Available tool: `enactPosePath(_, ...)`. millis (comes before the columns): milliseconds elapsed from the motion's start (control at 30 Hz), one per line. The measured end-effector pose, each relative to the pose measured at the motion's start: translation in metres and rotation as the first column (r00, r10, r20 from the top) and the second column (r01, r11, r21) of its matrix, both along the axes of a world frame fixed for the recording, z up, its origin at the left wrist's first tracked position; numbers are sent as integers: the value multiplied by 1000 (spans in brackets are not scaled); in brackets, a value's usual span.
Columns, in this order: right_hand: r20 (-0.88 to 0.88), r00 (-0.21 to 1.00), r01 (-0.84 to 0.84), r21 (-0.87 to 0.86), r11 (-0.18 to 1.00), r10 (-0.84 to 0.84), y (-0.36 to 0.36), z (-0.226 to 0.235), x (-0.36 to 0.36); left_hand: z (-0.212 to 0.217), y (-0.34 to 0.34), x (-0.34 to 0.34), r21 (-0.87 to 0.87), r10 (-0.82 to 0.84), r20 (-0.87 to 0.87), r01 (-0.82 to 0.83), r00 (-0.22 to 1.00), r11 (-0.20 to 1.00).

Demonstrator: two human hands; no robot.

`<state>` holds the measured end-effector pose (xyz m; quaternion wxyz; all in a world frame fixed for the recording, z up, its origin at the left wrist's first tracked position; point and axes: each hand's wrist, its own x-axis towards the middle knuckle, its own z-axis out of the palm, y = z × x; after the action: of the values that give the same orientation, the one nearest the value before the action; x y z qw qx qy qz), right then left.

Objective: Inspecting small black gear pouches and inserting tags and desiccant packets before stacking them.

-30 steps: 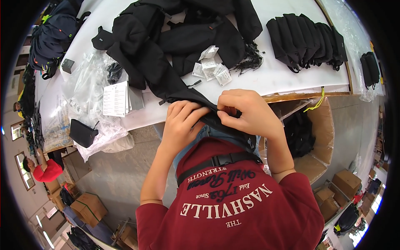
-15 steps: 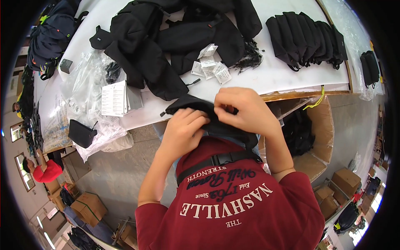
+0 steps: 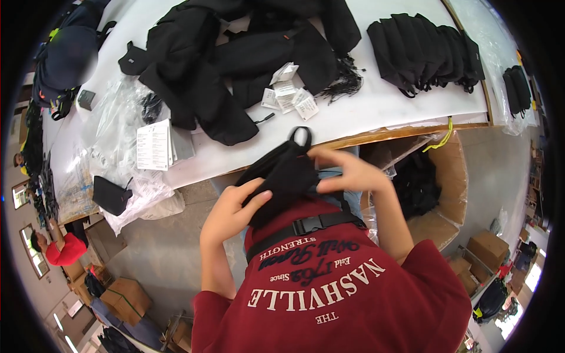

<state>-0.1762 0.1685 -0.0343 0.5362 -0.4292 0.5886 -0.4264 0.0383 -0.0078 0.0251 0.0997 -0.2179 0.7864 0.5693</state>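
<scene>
White paper tags [image 3: 289, 93] beside black garments [image 3: 235, 59]

Before you runs a long white worktable [image 3: 376, 112] with a wooden front edge. On it lie a loose heap of black fabric garments [image 3: 235, 59], a small scatter of white paper tags [image 3: 288, 94], a neat row of folded black pieces [image 3: 426, 53], crumpled clear plastic bags [image 3: 112, 147] and a stack of white printed sheets [image 3: 154, 144].
</scene>
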Motion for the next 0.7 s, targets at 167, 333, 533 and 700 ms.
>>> enactPosePath(167, 164, 919, 350, 71, 934, -358, 17, -4, 22, -3, -1, 10, 27, 90, 81, -93, 993, 995)
enactPosePath(333, 176, 904, 327, 304, 895, -390, 42, 3, 14, -3, -4, 32, 31, 177, 97, -180, 980, 983)
enactPosePath(533, 95, 929, 331, 217, 918, -357, 63, 26, 17, -9, -3, 41, 103, 213, 139, -228, 967, 968)
enactPosePath(700, 325, 394, 874, 155, 460, -860, 60, 27, -28, 12, 0, 14, 133, 53, 134, -70, 990, 989)
